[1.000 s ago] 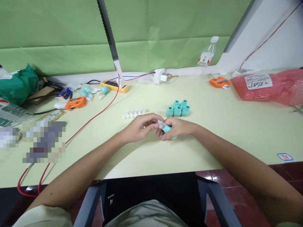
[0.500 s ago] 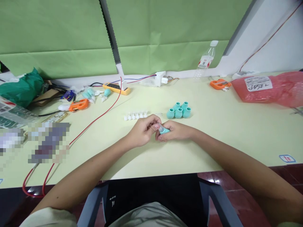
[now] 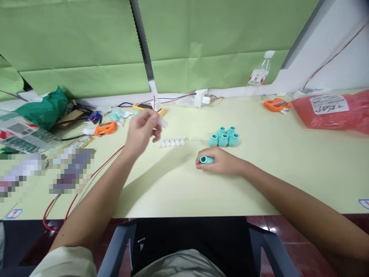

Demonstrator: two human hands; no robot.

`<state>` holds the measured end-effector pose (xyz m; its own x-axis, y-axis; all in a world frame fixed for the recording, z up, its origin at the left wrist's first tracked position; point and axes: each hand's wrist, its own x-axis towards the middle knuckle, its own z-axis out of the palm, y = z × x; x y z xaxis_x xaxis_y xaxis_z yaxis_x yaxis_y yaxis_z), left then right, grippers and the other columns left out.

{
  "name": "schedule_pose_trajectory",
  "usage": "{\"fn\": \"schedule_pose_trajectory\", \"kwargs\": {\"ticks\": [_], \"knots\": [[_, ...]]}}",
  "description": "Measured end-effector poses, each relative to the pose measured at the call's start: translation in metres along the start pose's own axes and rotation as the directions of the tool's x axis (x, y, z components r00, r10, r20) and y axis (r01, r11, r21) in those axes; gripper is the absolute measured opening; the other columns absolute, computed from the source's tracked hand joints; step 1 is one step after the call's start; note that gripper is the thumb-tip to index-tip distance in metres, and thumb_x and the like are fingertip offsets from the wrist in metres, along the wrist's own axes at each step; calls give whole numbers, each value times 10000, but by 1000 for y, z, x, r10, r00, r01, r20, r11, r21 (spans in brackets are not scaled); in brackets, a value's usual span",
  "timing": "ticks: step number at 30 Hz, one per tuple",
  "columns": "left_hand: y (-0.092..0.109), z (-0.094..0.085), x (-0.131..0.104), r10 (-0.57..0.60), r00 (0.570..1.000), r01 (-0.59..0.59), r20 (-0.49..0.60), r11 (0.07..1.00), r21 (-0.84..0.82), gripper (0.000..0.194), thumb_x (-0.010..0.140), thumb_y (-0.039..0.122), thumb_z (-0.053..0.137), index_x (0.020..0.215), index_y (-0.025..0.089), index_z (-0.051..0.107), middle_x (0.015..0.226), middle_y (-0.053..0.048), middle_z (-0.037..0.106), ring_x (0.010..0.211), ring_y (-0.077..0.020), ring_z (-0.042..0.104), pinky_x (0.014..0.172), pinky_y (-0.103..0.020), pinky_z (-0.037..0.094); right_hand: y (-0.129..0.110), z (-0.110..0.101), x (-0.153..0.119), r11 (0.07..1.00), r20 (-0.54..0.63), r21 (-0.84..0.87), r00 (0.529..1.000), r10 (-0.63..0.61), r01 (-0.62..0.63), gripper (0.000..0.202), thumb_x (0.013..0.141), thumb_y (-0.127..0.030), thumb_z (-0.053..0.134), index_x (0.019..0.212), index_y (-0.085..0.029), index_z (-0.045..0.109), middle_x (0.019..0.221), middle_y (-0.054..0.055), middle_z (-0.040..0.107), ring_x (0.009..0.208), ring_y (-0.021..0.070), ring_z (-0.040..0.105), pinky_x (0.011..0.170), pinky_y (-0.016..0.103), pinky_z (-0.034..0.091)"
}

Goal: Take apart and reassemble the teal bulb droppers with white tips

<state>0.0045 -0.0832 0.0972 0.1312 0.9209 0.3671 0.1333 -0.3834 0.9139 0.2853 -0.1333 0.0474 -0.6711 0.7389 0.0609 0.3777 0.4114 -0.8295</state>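
Raised over the table, my left hand (image 3: 142, 132) pinches a small translucent plastic tube (image 3: 163, 122) between thumb and fingers. My right hand (image 3: 223, 161) rests low on the table and is wrapped round a teal hollow bulb-shaped piece (image 3: 207, 159), its round opening facing left. Several matching teal bulb-shaped pieces (image 3: 223, 140) stand grouped just beyond my right hand. A row of small white pieces (image 3: 173, 143) lies between my hands, farther back. Tiny clear pieces (image 3: 196, 141) lie beside that row, too small to identify.
Orange-handled tools (image 3: 106, 128) and a green bag (image 3: 43, 107) lie at the left. A yellow multimeter (image 3: 160, 112) sits at the back, partly hidden. A red cable (image 3: 106, 162) crosses the left side. A clear bottle (image 3: 258, 75) and a red bag (image 3: 325, 113) are at the right.
My left hand has moved up and left, carrying the translucent tube away from the teal piece. My right hand still holds the teal piece, whose opening now shows. The view has shifted slightly.
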Motion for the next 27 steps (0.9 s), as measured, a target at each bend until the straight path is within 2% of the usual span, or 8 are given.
{"fn": "schedule_pose_trajectory", "kwargs": {"ticks": [2,4,6,8,10,14,20,27], "knots": [[-7,-33,12,46,987,-21,-153,987,161,281,872,457,658,899,199,548,647,32,545,467,-81,483,428,-214,367,4,-1,1,999,-4,-8,999,37,-37,179,912,-362,662,889,-201,736,931,47,758,879,217,675,803,338,491],[-22,-58,16,-9,978,78,-209,942,326,232,852,405,649,883,194,558,617,37,527,480,-87,474,463,-222,378,7,0,1,999,2,-17,999,52,-52,175,910,-358,658,886,-202,735,933,47,759,882,219,675,805,340,487],[-43,-70,16,-100,975,185,-199,862,473,241,826,411,654,852,183,583,594,35,529,501,-96,483,496,-227,381,8,0,2,998,7,-27,998,62,-62,168,902,-349,661,880,-200,734,928,48,759,879,219,675,805,341,485],[-60,-72,13,-170,977,213,-127,793,570,279,803,448,669,824,176,608,600,27,555,524,-101,487,517,-230,368,8,1,2,996,7,-36,997,76,-76,168,897,-350,663,876,-199,734,923,49,758,875,219,673,802,340,484],[-72,-68,13,-215,975,201,-49,770,605,304,794,475,670,819,176,624,616,21,585,534,-104,487,528,-232,361,9,0,3,995,6,-41,995,95,-95,184,900,-366,659,881,-198,735,923,50,756,875,220,671,799,342,484],[-76,-60,13,-270,961,179,54,764,620,339,794,513,667,834,177,644,634,5,624,541,-119,503,535,-241,374,13,-3,4,988,6,-47,989,145,-144,230,902,-417,658,891,-201,735,922,53,749,884,231,666,787,349,485],[-76,-61,11,-306,949,208,69,779,591,366,848,542,589,850,182,657,640,-14,649,496,-129,514,510,-254,389,14,-5,4,983,7,-46,984,179,-179,236,898,-431,659,903,-207,733,945,55,745,911,236,666,798,352,494],[-87,-56,12,-321,944,213,80,774,596,282,848,424,521,823,184,668,647,-33,663,495,-140,531,490,-253,390,14,-5,4,986,13,-34,987,163,-163,251,894,-444,658,902,-205,736,930,56,748,903,242,674,792,358,499]]}}
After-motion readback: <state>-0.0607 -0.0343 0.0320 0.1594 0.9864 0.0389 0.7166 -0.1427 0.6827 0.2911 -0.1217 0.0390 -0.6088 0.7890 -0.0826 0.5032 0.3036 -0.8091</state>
